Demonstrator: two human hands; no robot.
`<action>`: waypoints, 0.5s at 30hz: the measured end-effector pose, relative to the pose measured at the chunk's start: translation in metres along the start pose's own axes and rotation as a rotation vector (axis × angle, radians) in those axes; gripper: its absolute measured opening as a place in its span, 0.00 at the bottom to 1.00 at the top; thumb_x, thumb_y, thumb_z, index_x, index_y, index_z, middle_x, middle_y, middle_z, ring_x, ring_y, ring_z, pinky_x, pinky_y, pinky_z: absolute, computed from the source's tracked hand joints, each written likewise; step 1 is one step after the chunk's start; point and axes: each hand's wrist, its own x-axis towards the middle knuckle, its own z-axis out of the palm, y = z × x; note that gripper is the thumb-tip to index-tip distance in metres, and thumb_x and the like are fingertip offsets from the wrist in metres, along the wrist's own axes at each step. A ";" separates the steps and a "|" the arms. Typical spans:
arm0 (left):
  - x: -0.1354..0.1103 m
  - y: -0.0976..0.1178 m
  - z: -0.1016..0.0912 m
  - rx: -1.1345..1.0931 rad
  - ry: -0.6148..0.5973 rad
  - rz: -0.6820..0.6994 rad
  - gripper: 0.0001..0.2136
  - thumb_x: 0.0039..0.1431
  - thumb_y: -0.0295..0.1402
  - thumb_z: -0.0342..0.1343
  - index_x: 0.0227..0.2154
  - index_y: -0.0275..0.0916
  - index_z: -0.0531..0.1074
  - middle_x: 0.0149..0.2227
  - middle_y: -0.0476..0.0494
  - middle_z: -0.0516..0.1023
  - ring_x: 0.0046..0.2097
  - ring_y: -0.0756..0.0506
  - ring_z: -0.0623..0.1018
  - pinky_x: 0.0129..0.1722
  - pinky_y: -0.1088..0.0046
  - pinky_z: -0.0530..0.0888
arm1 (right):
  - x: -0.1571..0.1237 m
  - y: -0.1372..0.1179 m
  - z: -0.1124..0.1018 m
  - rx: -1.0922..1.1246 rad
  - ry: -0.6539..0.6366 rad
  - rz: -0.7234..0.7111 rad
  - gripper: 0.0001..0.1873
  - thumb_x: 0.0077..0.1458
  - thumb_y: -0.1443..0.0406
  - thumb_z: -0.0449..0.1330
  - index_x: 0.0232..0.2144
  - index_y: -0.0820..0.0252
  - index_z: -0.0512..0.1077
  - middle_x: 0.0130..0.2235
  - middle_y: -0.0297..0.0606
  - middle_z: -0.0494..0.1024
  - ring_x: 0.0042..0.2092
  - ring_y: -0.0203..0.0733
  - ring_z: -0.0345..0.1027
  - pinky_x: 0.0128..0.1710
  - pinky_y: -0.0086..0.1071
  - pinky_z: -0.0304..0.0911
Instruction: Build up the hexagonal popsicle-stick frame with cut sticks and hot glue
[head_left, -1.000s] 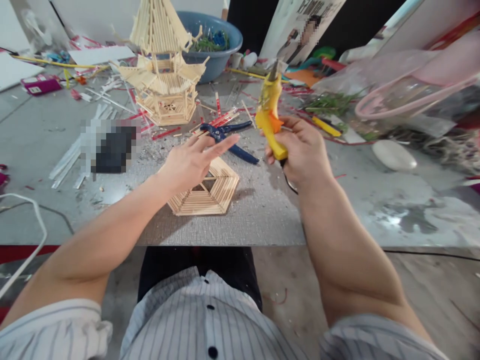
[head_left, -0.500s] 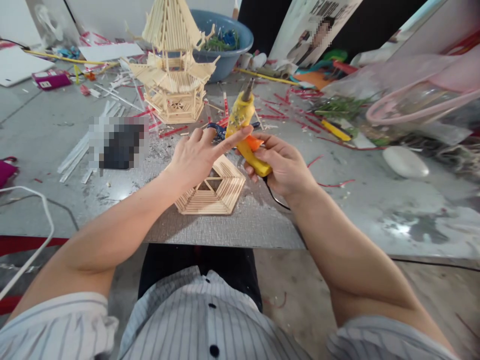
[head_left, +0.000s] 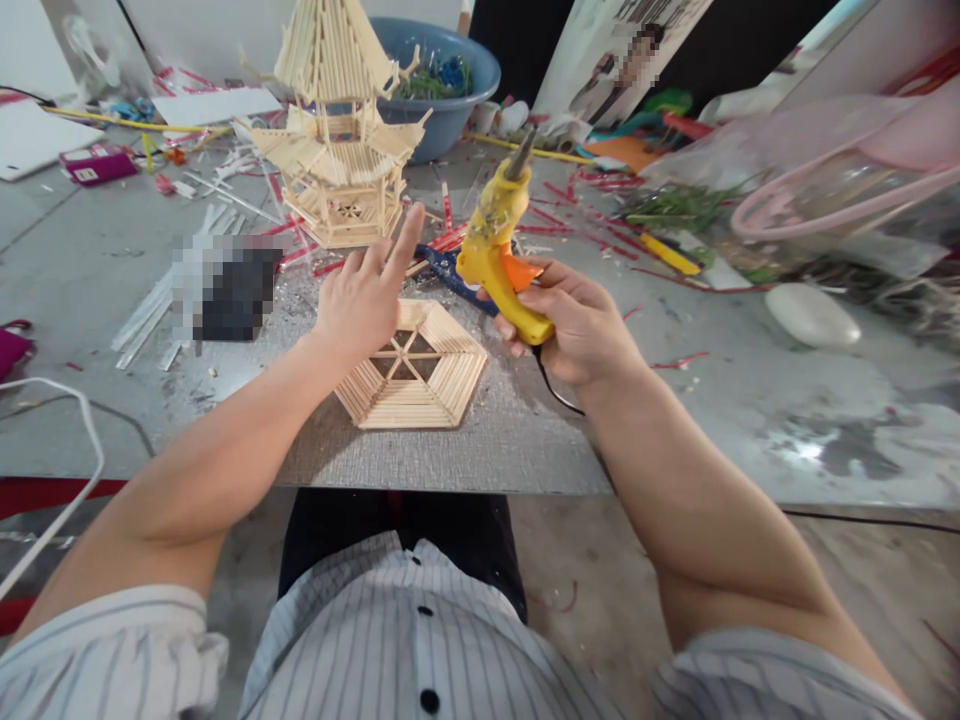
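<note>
My right hand (head_left: 574,320) is wrapped round the handle of a yellow hot glue gun (head_left: 491,255) with an orange trigger, its metal nozzle tilted up and away. A black cord runs from the handle's lower end. My left hand (head_left: 367,290) hovers over the far left edge of a hexagonal wooden stick frame (head_left: 412,405), fingers apart, the index finger stretched forward, nothing in it. Flat on the table, the frame has thin spokes meeting at its middle. Behind the glue gun lies a tool with blue handles (head_left: 454,275), partly hidden.
A wooden stick pagoda (head_left: 341,160) stands beyond my left hand, before a blue basin (head_left: 450,110). Clear glue sticks (head_left: 176,290) and a blurred dark object (head_left: 236,295) lie left. A yellow cutter (head_left: 670,254), a white oval object (head_left: 814,315) and red scraps lie right.
My left hand has drawn back left from the glue gun, baring more of the hexagonal frame. The glue gun has shifted slightly right, its nozzle higher.
</note>
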 end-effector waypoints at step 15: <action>0.004 -0.016 0.006 -0.114 -0.007 -0.070 0.20 0.62 0.33 0.45 0.57 0.45 0.64 0.52 0.40 0.72 0.52 0.41 0.71 0.47 0.62 0.72 | 0.006 0.003 -0.011 -0.142 0.168 -0.123 0.14 0.45 0.61 0.61 0.37 0.48 0.65 0.34 0.31 0.75 0.24 0.35 0.62 0.18 0.31 0.53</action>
